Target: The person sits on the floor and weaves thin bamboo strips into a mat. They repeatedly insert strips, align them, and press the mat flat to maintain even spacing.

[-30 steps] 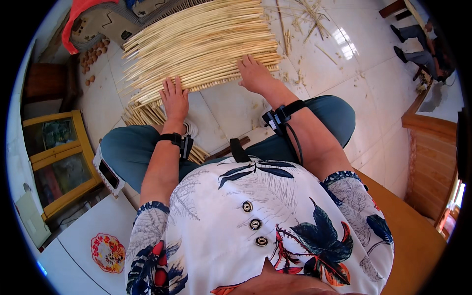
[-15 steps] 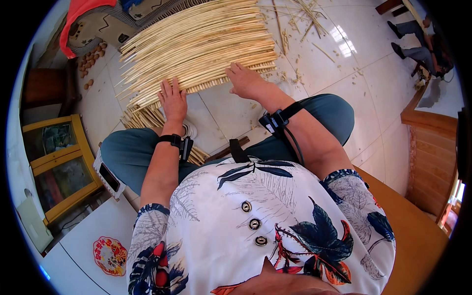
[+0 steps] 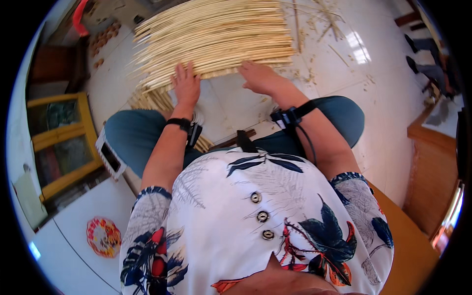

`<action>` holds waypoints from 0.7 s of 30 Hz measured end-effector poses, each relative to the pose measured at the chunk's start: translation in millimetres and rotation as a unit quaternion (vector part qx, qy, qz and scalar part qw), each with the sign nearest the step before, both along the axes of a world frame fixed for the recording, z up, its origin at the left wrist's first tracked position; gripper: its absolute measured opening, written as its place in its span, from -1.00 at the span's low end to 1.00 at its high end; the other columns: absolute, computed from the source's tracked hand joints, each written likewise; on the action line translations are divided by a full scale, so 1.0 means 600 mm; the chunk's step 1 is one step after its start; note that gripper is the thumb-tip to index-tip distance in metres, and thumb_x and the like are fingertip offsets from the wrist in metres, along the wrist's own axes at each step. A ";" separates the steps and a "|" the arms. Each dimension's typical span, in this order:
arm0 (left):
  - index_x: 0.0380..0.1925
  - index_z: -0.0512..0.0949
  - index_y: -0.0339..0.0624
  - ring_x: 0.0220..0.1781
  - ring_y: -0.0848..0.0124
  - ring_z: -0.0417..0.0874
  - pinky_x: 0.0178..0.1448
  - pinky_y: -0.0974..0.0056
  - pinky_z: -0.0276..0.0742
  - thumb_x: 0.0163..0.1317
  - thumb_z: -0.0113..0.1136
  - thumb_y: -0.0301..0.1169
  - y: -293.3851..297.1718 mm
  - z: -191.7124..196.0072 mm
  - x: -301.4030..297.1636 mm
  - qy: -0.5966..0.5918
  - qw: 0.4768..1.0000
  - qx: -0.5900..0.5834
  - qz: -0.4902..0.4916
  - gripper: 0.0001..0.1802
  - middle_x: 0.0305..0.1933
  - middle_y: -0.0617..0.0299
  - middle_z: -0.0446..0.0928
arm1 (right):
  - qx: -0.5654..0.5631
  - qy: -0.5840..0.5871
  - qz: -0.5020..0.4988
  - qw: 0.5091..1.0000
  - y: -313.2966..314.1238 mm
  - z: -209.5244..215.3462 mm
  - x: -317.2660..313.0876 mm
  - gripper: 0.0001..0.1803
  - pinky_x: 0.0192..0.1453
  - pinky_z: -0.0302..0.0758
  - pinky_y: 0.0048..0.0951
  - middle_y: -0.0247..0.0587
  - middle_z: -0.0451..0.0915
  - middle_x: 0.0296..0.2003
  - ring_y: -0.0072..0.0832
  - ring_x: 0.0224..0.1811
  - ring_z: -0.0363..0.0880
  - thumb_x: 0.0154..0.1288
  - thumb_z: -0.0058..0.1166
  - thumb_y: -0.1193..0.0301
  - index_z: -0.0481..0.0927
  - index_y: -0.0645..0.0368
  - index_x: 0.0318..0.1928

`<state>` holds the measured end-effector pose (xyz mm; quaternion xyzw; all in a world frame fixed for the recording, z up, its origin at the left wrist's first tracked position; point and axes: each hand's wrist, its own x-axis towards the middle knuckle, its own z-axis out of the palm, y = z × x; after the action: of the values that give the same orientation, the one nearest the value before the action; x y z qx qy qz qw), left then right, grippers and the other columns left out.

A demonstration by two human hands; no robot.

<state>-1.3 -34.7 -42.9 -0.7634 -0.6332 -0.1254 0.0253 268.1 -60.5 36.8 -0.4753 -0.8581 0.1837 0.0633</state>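
A mat of pale reed-like stalks point(image 3: 216, 37), laid side by side, spreads out in front of my knees. My left hand point(image 3: 187, 84) lies open on its near edge, the fingers spread and pointing away from me. Farther right along that same edge rests my right hand point(image 3: 260, 78), its fingers stretched over the stalks and the thumb apart. Neither hand grips anything that I can see. By my left knee, a bundle of loose stalks point(image 3: 151, 101) pokes out from under the mat's left corner and is partly hidden.
Stalk scraps point(image 3: 307, 73) and long loose stalks point(image 3: 330, 22) litter the tiled floor point(image 3: 339, 81) at right. Several round brown things point(image 3: 104, 39) lie at far left. A yellow-framed cabinet point(image 3: 64, 135) and a phone point(image 3: 109, 156) are left of me. Another person's legs point(image 3: 427, 59) show at upper right.
The whole view has shifted, so mat and hands appear farther right in the picture. Both hands stay on the mat's near edge with little visible movement against it.
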 end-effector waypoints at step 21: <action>0.29 0.14 0.02 0.43 0.02 -0.07 0.38 -0.17 -0.20 0.22 0.00 -0.08 0.004 0.000 -0.002 0.010 1.000 0.008 -0.009 -0.35 0.38 -0.11 -0.01 | 0.021 -0.045 0.024 0.998 0.006 -0.028 0.019 -0.44 0.14 0.38 -0.29 -0.04 0.36 0.04 -0.17 0.18 0.27 -0.05 0.25 0.33 0.41 0.28 -0.01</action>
<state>-2.7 -32.6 -42.9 -0.7698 -0.6252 -0.1231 0.0370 279.6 -56.8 19.9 -0.4611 -0.8748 0.1455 0.0301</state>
